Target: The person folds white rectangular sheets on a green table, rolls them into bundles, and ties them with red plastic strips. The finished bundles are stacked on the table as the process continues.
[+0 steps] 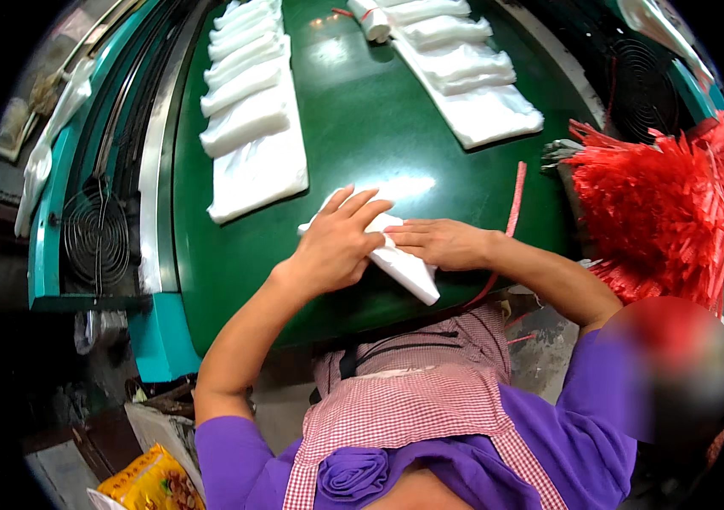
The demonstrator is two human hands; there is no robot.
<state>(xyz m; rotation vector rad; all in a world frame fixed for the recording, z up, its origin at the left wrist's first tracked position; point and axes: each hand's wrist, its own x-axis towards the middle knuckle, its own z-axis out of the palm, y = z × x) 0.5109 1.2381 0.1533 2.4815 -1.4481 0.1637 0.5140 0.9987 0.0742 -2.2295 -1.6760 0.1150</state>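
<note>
In the head view, I have the white bundle (413,276) at the centre of the frame, lying aslant on the green tabletop (349,110) near its lower edge. The left hand (336,242) lies over the bundle's upper part with its fingers fanned wide; its thumb and palm side are hard to make out, so I cannot tell whether it grips. The right hand (443,244) comes in from the right, fingers straight and close together, their tips at the bundle just beside the left hand. Its underside is hidden from me too, and I cannot tell if it pinches anything.

Both hands cover much of the bundle's middle. Upper left, a row of overlapping white folded pieces (260,174) runs out of my picture at the top; a second white row (498,115), upper right, is cut off likewise. A small white roll (373,24) with a red tie sits against that one. A red strip (517,200) passes behind the right forearm. The red fringed bunch (659,195) fills the right side, above a round blurred patch (676,370) that I cannot see through.

At lower left, the dark rim cuts into a yellow packet (154,478); it bears printing, small and bent at my end.
</note>
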